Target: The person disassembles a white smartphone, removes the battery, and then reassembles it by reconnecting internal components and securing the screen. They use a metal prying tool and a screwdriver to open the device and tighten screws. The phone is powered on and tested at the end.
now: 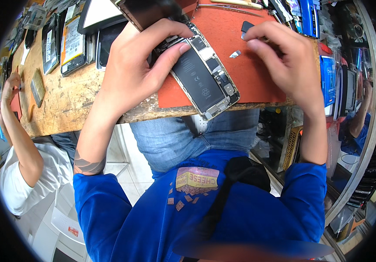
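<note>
An opened smartphone (199, 83) lies tilted over the front edge of an orange-red mat (262, 85). Its black battery and boards are exposed, and its display half (155, 11) stands raised at the far end. My left hand (131, 65) grips the phone's left side, with index finger and thumb over the upper part of the inside. To the right, my right hand (290, 61) has thumb and index finger pinched at a small dark flat piece (246, 27), apart from the phone. Between the phone and that hand lies a tiny silvery scrap (235, 54).
Tweezers (229, 8) and other tools lie along the mat's far edge. Several phones and parts (72, 46) cover the wooden bench (96, 98) at left. A co-worker's arm (20, 135) is at far left. A glass-edged case (358, 144) stands at right.
</note>
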A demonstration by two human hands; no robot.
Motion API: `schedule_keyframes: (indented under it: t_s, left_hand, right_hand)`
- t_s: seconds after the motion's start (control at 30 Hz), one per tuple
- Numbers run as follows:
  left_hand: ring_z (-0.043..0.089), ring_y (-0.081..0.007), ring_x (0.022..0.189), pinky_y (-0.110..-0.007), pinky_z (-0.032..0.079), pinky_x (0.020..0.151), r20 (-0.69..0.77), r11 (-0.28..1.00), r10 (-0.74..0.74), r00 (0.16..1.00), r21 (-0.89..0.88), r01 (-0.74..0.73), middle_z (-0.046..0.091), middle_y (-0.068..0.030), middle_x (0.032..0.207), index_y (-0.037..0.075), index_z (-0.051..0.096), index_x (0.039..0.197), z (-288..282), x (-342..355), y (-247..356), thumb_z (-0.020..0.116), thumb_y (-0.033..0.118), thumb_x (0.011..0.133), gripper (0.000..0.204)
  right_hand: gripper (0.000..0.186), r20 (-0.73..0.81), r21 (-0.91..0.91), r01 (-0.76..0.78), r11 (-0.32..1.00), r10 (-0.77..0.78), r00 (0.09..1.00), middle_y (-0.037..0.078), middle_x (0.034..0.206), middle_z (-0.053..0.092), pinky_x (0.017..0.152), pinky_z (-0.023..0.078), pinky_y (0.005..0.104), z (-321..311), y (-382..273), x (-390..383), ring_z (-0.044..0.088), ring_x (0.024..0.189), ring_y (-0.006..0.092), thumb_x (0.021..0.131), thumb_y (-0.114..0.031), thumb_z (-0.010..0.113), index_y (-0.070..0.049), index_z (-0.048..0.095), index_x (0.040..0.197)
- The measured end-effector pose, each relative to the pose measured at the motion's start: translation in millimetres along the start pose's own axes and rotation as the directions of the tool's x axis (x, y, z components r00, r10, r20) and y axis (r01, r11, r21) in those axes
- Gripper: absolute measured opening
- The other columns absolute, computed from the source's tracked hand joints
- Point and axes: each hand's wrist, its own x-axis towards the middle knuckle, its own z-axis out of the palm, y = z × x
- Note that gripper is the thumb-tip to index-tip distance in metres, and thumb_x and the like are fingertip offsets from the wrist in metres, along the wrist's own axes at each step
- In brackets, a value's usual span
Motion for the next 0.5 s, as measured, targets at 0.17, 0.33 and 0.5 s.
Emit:
schedule_keyframes:
  t_s: [0.17,0.33,0.5]
  left_hand:
    - [0.070,-0.0231,0.092,-0.034,0.053,0.086,0.032,0.996,-0.067,0.997,0.059,0.066,0.077,-0.0079,0.102,0.006,0.080,0.112,-0.1,-0.8,6.8,0.081,0.008,0.094,0.019]
    - [0.069,-0.0228,0.093,-0.034,0.053,0.086,0.033,0.997,-0.045,0.998,0.065,0.042,0.076,-0.0079,0.102,0.006,0.080,0.114,-1.1,0.3,8.0,0.082,0.008,0.094,0.020]
    - [0.070,-0.0230,0.092,-0.033,0.053,0.085,0.047,0.995,-0.085,0.995,0.053,0.082,0.077,-0.0082,0.102,0.005,0.079,0.114,-0.5,0.2,8.8,0.081,0.008,0.094,0.020]
  right_hand:
    - [0.016,0.045,-0.124,0.103,0.987,-0.098,0.994,0.008,0.092,0.071,0.075,0.055,0.0374,17.6,8.1,-0.1,0.070,0.085,0.0274,0.088,-0.009,0.085,-0.006,0.079,0.102]
    - [0.016,0.054,-0.238,0.245,0.940,-0.239,0.969,0.006,0.093,0.069,0.071,0.056,0.0369,17.3,12.6,-4.5,0.070,0.083,0.0253,0.087,-0.011,0.086,-0.008,0.080,0.101]
    - [0.019,0.041,-0.339,0.333,0.880,-0.340,0.940,0.005,0.093,0.068,0.063,0.056,0.0352,26.2,15.2,-13.5,0.070,0.081,0.0243,0.087,-0.011,0.085,-0.007,0.079,0.104]
